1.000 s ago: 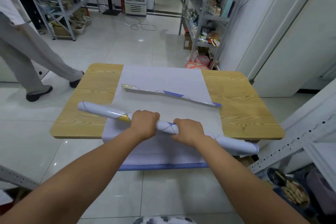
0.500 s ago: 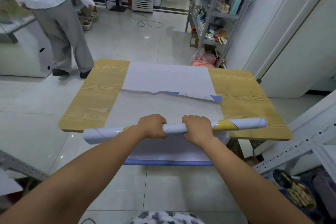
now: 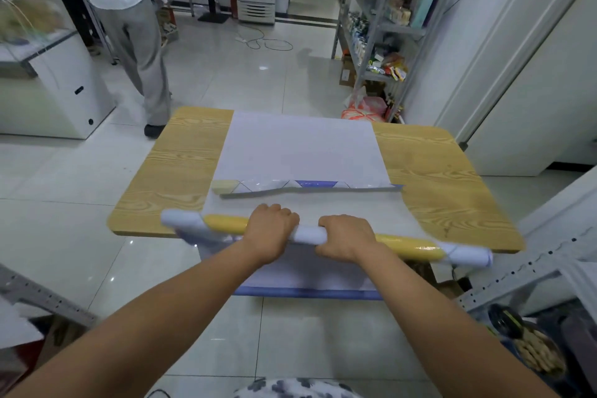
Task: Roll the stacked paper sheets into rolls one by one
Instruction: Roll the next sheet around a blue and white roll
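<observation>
A long paper roll [image 3: 407, 245], white with yellow bands, lies across the near edge of the wooden table [image 3: 181, 168]. My left hand [image 3: 271, 233] grips it left of its middle, and my right hand [image 3: 347, 237] grips it just to the right. Beneath the roll the stacked paper sheets [image 3: 300, 149] lie flat down the table's middle and hang over the near edge. The top sheet's curled edge [image 3: 307, 187], printed blue and yellow, stands up across the stack beyond my hands.
A person in grey trousers [image 3: 139, 42] stands past the table's far left corner. Metal shelving [image 3: 381, 26] with goods lines the right. A white cabinet [image 3: 51, 87] sits at the left, and a perforated metal rail [image 3: 529, 265] runs near my right arm.
The roll has swung from slanted to nearly level at the table's near edge and been turned, so its yellow bands now show. The person behind has walked closer to the far left corner.
</observation>
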